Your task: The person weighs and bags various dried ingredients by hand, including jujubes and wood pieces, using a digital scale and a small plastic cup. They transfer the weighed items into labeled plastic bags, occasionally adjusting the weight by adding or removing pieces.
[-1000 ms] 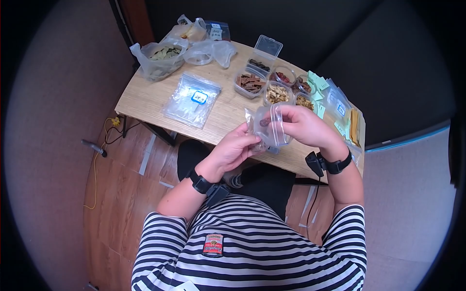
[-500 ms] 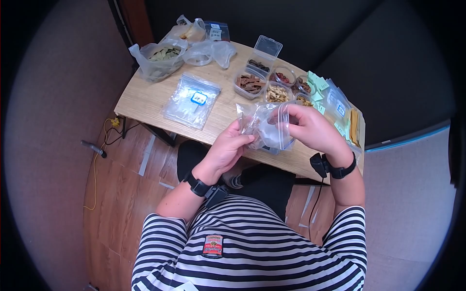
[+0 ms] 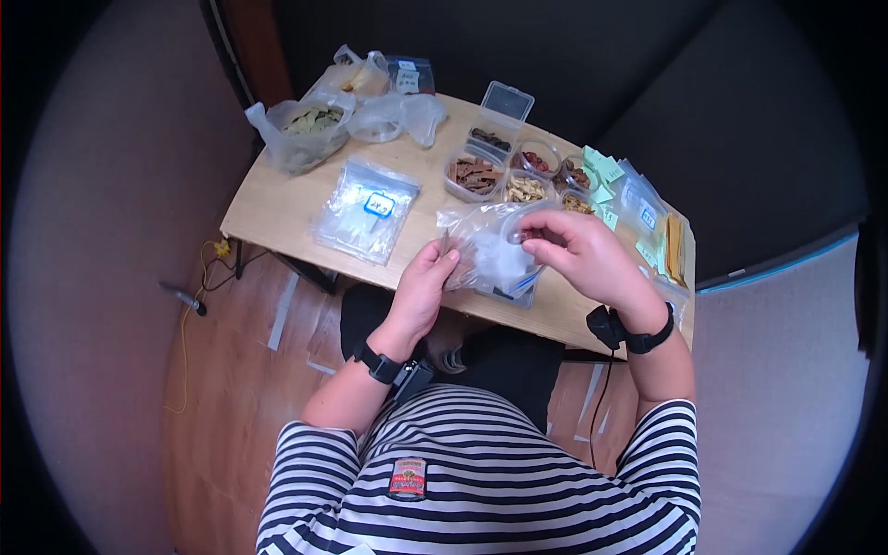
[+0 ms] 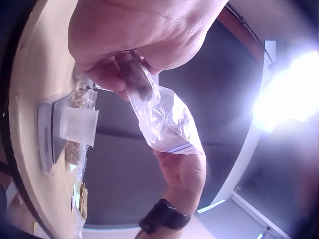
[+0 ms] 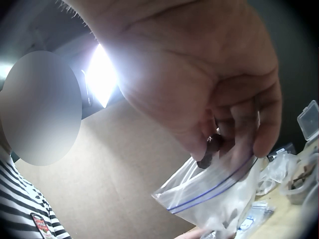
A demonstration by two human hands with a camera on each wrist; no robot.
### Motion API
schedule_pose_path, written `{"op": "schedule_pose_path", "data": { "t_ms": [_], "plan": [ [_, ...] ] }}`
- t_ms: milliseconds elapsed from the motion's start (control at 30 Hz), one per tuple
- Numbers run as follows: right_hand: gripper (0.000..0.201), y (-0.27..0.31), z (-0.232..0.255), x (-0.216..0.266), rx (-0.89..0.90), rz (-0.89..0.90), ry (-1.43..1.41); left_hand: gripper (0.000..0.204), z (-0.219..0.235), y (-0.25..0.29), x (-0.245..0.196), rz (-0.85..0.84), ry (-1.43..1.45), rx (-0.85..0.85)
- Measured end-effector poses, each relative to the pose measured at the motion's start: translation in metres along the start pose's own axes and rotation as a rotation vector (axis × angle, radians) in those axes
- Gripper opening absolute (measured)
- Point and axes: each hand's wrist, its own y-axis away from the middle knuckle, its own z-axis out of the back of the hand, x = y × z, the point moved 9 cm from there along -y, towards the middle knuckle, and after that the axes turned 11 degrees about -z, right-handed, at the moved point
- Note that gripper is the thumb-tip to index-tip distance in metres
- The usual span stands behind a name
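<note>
My left hand [image 3: 421, 291] grips the lower end of a clear zip bag [image 3: 476, 242], where dark contents show through the plastic. In the right wrist view the bag's mouth gapes, with blue zip lines along it. My right hand [image 3: 585, 257] is at that mouth, its fingers partly inside. Between thumb and fingers it pinches a dark brown, wrinkled dried piece [image 5: 209, 151]. Below the hands, a small translucent cup [image 4: 79, 127] stands by a flat grey device [image 4: 46, 134], as the left wrist view shows.
Past the hands are tubs of bark strips [image 3: 474, 174], pale slices [image 3: 526, 189] and red dried fruit [image 3: 536, 161]. A labelled clear bag [image 3: 356, 227] lies left; a bag of leaves [image 3: 310, 139] sits behind it. Green notes [image 3: 601, 166] and brown envelopes [image 3: 674, 250] are at the right.
My right fingers reached deeper into the bag, then came back to its mouth with a dark piece. My left hand shifted left along with the bag's lower end.
</note>
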Motion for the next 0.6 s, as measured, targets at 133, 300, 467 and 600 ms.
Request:
{"op": "schedule_pose_path", "data": {
  "t_ms": [133,300,467,600],
  "plan": [
    [0.024,0.000,0.012,-0.004,0.010,-0.072,-0.154,0.023,0.027,-0.007,0.015,0.058,0.080,-0.042],
    [0.028,-0.030,0.053,-0.056,-0.143,-0.189,-0.216,0.025,0.046,-0.025,0.019,0.088,0.393,-0.128],
    [0.029,-0.075,0.082,-0.132,-0.285,-0.331,-0.215,0.028,0.055,-0.044,0.030,0.107,0.447,-0.138],
    [0.031,-0.109,0.083,-0.179,-0.290,-0.437,-0.079,0.035,0.064,-0.046,0.037,0.152,0.515,-0.130]
  ]
}}
